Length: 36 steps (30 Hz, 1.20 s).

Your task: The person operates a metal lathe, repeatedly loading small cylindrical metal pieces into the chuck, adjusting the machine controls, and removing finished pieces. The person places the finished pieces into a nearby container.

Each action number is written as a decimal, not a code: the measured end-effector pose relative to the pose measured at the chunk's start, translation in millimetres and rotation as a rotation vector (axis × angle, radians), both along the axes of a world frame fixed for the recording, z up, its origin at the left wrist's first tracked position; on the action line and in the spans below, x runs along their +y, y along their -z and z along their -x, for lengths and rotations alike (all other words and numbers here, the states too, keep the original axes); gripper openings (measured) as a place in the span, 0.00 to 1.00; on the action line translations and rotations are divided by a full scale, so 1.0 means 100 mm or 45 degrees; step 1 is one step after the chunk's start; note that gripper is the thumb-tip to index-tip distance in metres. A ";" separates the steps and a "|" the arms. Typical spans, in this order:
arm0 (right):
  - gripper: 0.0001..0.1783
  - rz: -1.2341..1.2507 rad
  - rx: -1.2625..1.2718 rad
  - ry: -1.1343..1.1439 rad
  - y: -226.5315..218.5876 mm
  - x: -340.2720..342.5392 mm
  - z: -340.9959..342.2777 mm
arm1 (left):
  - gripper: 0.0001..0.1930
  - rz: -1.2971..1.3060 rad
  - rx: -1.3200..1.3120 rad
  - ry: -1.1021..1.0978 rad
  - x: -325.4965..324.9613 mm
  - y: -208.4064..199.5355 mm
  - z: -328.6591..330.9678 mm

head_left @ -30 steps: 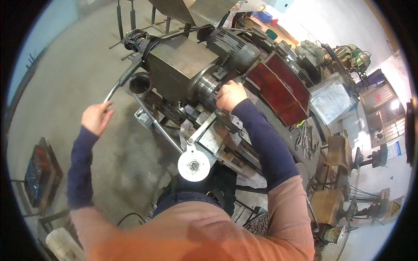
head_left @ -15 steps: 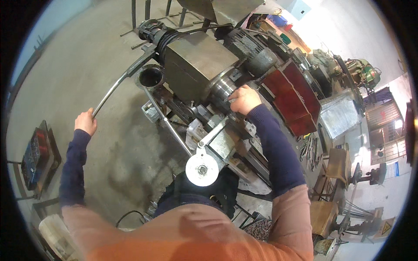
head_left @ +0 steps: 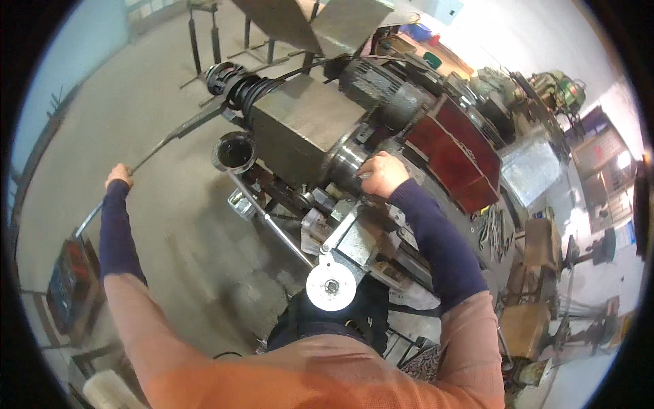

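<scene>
My left hand point(head_left: 119, 176) is closed around a long metal lever point(head_left: 153, 151), which runs from the coiled end of a lathe-like machine out to the left. A bright length of bar point(head_left: 88, 219) shows beyond that hand, in line with the lever. My right hand point(head_left: 385, 174) is closed at the face of the shiny round spindle nose point(head_left: 347, 157). A grey glint shows at its fingertips, too small to name. Beside the spindle is the machine's box-shaped metal housing point(head_left: 306, 112). A pale round disc point(head_left: 331, 287) on an arm sits close to my body, below the slide.
A second rod point(head_left: 272, 221) slants from a round socket point(head_left: 235, 151) toward the disc. A red metal box point(head_left: 455, 153) and motor point(head_left: 385, 92) stand behind the spindle. Hand tools point(head_left: 494, 232) lie at the right. A dark red case point(head_left: 71, 283) stands at the far left.
My left hand has moved outward to the left and slightly up with the lever, and bar now shows beyond it. My right hand stays at the spindle. The view has shifted a little.
</scene>
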State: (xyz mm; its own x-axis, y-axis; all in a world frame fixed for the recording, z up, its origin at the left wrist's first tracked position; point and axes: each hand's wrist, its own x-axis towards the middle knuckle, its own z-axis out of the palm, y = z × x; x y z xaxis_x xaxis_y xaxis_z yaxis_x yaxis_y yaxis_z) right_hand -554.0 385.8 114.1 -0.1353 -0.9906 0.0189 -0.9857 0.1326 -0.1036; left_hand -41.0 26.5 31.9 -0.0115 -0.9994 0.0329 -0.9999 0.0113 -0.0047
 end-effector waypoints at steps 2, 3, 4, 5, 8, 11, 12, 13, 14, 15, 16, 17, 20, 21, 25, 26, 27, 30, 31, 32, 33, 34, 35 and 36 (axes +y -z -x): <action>0.20 0.116 -0.007 -0.043 -0.08 0.07 -0.08 | 0.16 0.189 0.307 0.433 -0.09 0.20 0.14; 0.21 0.231 -0.065 -0.085 -0.21 0.23 -0.10 | 0.16 0.550 0.465 0.644 0.17 0.22 0.57; 0.21 0.368 -0.103 -0.109 -0.25 0.41 -0.04 | 0.15 0.913 0.634 0.848 0.49 0.24 0.95; 0.22 0.518 -0.049 -0.156 -0.33 0.59 -0.07 | 0.14 0.815 0.891 0.883 0.49 0.53 0.96; 0.22 0.691 0.008 -0.107 -0.56 1.32 -0.15 | 0.19 -0.207 0.712 0.414 0.33 1.87 0.95; 0.22 0.644 -0.040 0.183 -0.63 2.32 -0.10 | 0.21 -0.400 0.476 0.592 0.81 2.30 1.82; 0.22 0.641 -0.089 0.275 -0.54 2.60 -0.06 | 0.21 -0.269 0.348 0.694 0.80 2.51 1.70; 0.22 0.607 -0.075 0.447 -0.46 2.97 -0.06 | 0.20 -0.284 0.050 0.852 0.93 2.37 1.98; 0.21 0.590 -0.055 0.619 -0.40 3.32 -0.07 | 0.19 -0.264 -0.250 1.010 1.02 1.93 2.30; 0.20 0.584 -0.106 0.731 -0.33 3.54 -0.05 | 0.15 -0.232 -0.575 1.158 0.96 1.71 2.28; 0.19 0.574 -0.170 0.831 -0.24 3.72 -0.02 | 0.13 -0.170 -0.434 1.025 0.86 1.74 2.15; 0.19 0.570 -0.173 0.927 -0.13 3.91 0.06 | 0.10 -0.102 -0.279 0.909 0.77 1.80 2.07; 0.21 0.509 -0.121 1.239 0.31 4.72 0.43 | 0.11 -0.089 -0.315 0.988 0.72 1.84 1.98; 0.22 0.450 -0.111 1.336 0.43 4.96 0.53 | 0.11 -0.119 -0.339 0.969 0.75 1.86 1.91; 0.29 0.133 0.179 1.635 1.05 6.24 0.98 | 0.17 -0.116 0.251 0.971 0.78 1.70 1.71; 0.30 0.018 0.253 1.662 1.17 6.52 1.06 | 0.19 -0.301 0.633 0.827 0.72 1.73 1.63; 0.31 -0.150 0.150 1.725 1.21 6.60 1.13 | 0.20 -0.469 1.006 0.642 0.69 1.72 1.48; 0.30 -0.428 -0.007 1.983 1.17 6.68 1.29 | 0.25 -0.601 1.626 0.266 0.83 1.57 1.51; 0.29 -0.479 0.062 2.026 1.18 6.86 1.28 | 0.25 -0.626 1.499 0.307 0.90 1.44 1.69; 0.27 -0.532 0.127 2.051 1.22 7.01 1.35 | 0.25 -0.588 1.541 0.329 0.97 1.48 1.79; 0.25 -0.551 0.135 2.051 1.24 6.99 1.39 | 0.25 -0.529 1.566 0.346 1.02 1.51 1.84; 0.23 -0.573 0.140 2.057 1.26 6.99 1.37 | 0.24 -0.492 1.599 0.333 1.04 1.54 1.86; 0.20 -0.568 0.204 1.995 1.27 6.85 1.29 | 0.23 -0.445 1.625 0.317 1.07 1.55 1.85; 0.20 -0.690 0.181 2.043 1.26 6.94 1.24 | 0.21 -0.440 1.682 0.291 1.04 1.59 1.96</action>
